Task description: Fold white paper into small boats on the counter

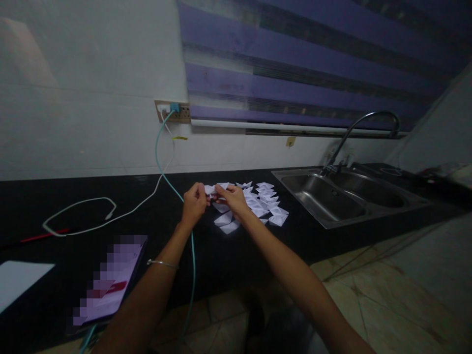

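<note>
Between my two hands is a piece of folded white paper [210, 189], held just above the dark counter. My left hand [194, 201] pinches its left end, fingers closed. On the other side my right hand [232, 197] grips the same piece with thumb and fingers. Part of the paper is hidden by my fingers, so its full shape does not show. Several folded white paper boats [262, 199] lie bunched on the counter, right behind and beside my right hand. A few more folded pieces [228, 226] rest below my right hand.
A double steel sink [324, 196] with a curved tap [368, 115] is at the right. A lit tablet [118, 280] lies at the lower left beside a white sheet [22, 280]. White [140, 207] and teal cables [192, 260] cross the counter from a wall socket [184, 112].
</note>
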The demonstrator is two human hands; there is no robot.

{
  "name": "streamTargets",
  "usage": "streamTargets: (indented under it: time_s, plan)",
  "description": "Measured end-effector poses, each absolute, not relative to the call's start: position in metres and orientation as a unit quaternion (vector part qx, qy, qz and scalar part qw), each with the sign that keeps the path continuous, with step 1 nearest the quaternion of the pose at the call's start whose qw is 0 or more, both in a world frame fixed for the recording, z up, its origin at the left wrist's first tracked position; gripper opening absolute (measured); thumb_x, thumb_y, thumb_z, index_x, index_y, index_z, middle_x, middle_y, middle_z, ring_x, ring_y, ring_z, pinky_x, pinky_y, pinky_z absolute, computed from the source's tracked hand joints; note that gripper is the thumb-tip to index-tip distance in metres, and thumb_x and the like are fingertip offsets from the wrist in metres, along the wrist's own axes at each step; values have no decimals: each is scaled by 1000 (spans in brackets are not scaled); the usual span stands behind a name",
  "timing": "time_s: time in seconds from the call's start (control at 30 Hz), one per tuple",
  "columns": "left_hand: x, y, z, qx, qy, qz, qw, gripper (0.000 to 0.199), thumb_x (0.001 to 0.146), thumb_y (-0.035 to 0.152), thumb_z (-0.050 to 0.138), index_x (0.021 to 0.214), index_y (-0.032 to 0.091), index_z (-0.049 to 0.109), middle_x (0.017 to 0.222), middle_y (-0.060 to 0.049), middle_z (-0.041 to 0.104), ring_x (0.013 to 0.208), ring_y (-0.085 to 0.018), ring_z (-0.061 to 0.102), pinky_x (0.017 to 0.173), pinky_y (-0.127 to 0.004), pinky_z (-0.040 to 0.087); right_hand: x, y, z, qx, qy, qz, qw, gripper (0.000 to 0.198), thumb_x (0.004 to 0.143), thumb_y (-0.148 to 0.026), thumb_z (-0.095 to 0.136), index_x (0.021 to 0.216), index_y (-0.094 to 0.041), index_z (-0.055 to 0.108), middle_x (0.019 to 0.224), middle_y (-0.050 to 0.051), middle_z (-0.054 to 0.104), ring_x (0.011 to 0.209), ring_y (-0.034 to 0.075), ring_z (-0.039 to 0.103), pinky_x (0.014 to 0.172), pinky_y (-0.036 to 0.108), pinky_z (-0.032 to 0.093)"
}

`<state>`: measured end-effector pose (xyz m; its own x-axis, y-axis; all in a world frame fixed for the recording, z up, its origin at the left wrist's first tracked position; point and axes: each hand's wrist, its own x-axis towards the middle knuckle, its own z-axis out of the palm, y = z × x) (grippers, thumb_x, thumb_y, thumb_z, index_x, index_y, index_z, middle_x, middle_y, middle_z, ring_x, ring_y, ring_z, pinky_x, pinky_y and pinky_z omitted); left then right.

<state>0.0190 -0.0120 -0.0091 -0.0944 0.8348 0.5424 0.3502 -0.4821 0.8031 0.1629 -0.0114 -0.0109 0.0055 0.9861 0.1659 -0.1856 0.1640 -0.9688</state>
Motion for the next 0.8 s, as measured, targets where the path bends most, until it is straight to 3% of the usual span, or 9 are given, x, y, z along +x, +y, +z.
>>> streamTargets:
  time_s: [0.2, 0.33, 0.53, 0.8]
  plan:
    - [23, -15, -8, 622, 422, 592, 291, 35, 98, 46, 44, 74, 21, 49, 58, 4, 55, 48, -11, 53, 46, -21, 41, 163, -10, -11, -406, -488, 487, 600, 46, 65, -59, 81, 82, -16, 73, 75, 6, 73, 65, 15, 67, 59, 27, 54]
    - [23, -11, -10, 663, 385, 525, 369, 37, 91, 54, 55, 78, 20, 55, 54, 3, 56, 44, -12, 54, 43, -22, 41, 164, -10, -11, -374, -487, 503, 608, 43, 64, -55, 83, 80, -16, 72, 75, 5, 72, 65, 14, 66, 60, 26, 54]
    - [19, -7, -14, 714, 386, 488, 322, 44, 93, 52, 50, 65, 19, 55, 43, 3, 50, 38, -11, 47, 40, -22, 35, 163, -11, -7, -413, -462, 520, 588, 47, 60, -58, 85, 74, -16, 69, 69, 5, 70, 60, 14, 64, 56, 27, 53]
    - [19, -10, -7, 720, 388, 495, 295, 43, 89, 51, 55, 62, 18, 57, 47, 1, 53, 43, -12, 47, 41, -23, 33, 171, -9, -6, -419, -484, 529, 557, 46, 61, -57, 85, 73, -16, 70, 65, 6, 69, 56, 14, 62, 55, 27, 53]
